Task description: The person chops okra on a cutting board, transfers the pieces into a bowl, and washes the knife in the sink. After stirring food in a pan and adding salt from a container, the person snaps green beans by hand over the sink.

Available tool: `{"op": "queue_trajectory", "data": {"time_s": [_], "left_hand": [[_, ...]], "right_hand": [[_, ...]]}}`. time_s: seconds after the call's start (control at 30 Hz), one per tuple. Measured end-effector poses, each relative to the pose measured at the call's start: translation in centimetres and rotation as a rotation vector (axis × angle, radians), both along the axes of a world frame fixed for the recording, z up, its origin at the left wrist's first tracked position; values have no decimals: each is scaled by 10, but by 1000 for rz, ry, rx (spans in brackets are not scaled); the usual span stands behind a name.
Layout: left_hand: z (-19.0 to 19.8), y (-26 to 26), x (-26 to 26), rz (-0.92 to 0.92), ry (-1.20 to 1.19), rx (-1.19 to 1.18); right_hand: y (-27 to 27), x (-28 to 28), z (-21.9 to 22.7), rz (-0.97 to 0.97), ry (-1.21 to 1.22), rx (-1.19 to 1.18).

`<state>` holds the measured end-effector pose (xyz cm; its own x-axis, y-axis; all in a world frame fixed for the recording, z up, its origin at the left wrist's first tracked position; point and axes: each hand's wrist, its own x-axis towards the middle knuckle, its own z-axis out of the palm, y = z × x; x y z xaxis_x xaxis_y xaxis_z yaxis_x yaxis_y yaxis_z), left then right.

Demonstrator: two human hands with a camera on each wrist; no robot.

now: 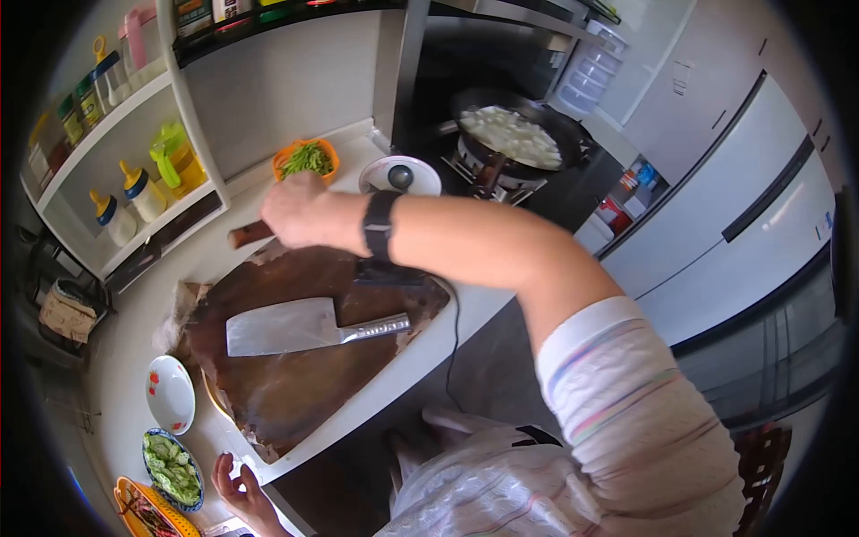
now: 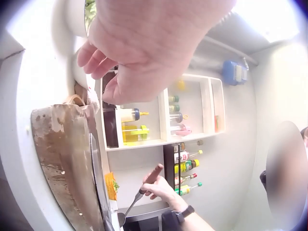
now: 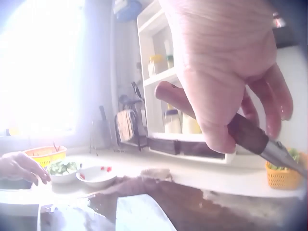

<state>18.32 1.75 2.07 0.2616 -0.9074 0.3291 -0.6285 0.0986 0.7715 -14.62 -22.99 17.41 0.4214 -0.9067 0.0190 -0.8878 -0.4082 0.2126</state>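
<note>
My right hand (image 1: 302, 210) grips the brown wooden handle (image 3: 245, 132) of a metal ladle. The ladle's round head (image 1: 400, 177) is over a white bowl (image 1: 431, 182) beside the stove. Held low at the near left, my left hand (image 1: 246, 495) has loosely bent fingers with nothing in them. Nearest to it is a blue-rimmed dish of cut green vegetable (image 1: 173, 470). Between the hands, a cleaver (image 1: 282, 328) lies flat on a dark wooden chopping board (image 1: 277, 394).
A wok (image 1: 573, 134) of pale chunks (image 1: 510, 137) sits on the stove. An orange basket of green pieces (image 1: 307, 159) is by the wall. An empty flowered bowl (image 1: 170, 394) and a yellow basket (image 1: 134, 501) line the left counter. Bottles stand on white shelves (image 1: 116, 116).
</note>
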Motion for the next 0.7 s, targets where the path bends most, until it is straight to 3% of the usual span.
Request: {"op": "queue_trajectory", "data": {"time_s": [0.07, 0.13, 0.2, 0.27, 0.33, 0.4, 0.53, 0.7], "left_hand": [[-20, -6, 16, -52, 50, 36], [-13, -8, 3, -68, 61, 25], [0, -10, -18, -70, 44, -9], [3, -13, -32, -76, 15, -52], [4, -18, -43, -78, 22, -40], [9, -19, -63, -69, 2, -37], [18, -24, -110, -90, 101, -64], [18, -19, -161, -107, 124, -87]], "right_hand": [[25, -30, 39, -126, -97, 76], [56, -75, 64, -40, -325, -19], [91, -113, 87, -45, -404, -36], [132, -158, 99, 72, -804, -71], [170, -204, 110, 22, -1028, -100], [195, -249, 113, -106, -1039, -358], [221, -373, 94, -257, -1126, -522], [213, -491, 47, -503, -1129, -698]]}}
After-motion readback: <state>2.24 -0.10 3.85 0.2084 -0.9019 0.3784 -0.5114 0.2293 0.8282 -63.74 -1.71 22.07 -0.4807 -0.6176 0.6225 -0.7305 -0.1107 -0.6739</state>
